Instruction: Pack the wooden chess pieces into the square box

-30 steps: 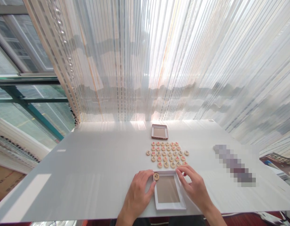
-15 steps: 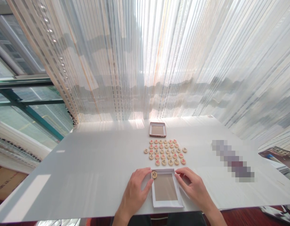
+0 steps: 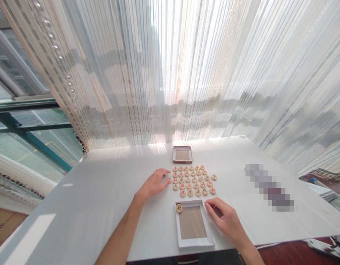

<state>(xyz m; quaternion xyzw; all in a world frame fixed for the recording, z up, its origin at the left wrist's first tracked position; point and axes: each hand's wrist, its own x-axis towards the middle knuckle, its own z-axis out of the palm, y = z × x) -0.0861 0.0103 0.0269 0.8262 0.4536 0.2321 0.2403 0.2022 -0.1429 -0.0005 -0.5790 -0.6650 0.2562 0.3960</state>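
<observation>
My left hand [image 3: 156, 183] reaches to the left end of the rows of xiangqi pieces [image 3: 188, 180]. Its thumb and forefinger are apart, around the lone leftmost piece, which the thumb partly covers; whether they touch it cannot be made out. The pieces are round, pale wooden discs with red or black characters. My right hand [image 3: 223, 217] has its thumb and forefinger closed at the upper right corner of a shallow white box [image 3: 209, 222] with a brown bottom. One piece with a black character [image 3: 179, 208] lies in that box's upper left corner.
Behind the rows stands a second shallow box [image 3: 182, 161] with dark outer sides. A single piece [image 3: 213, 176] sits apart on the right. A blurred-out patch [image 3: 269, 187] covers something on the white table [image 3: 89, 206]. Striped sheer curtains [image 3: 170, 73] hang along the far edge.
My left hand has left the white box's left side and moved forward to the leftmost piece. My right hand stays at the box corner. The view has shifted slightly.
</observation>
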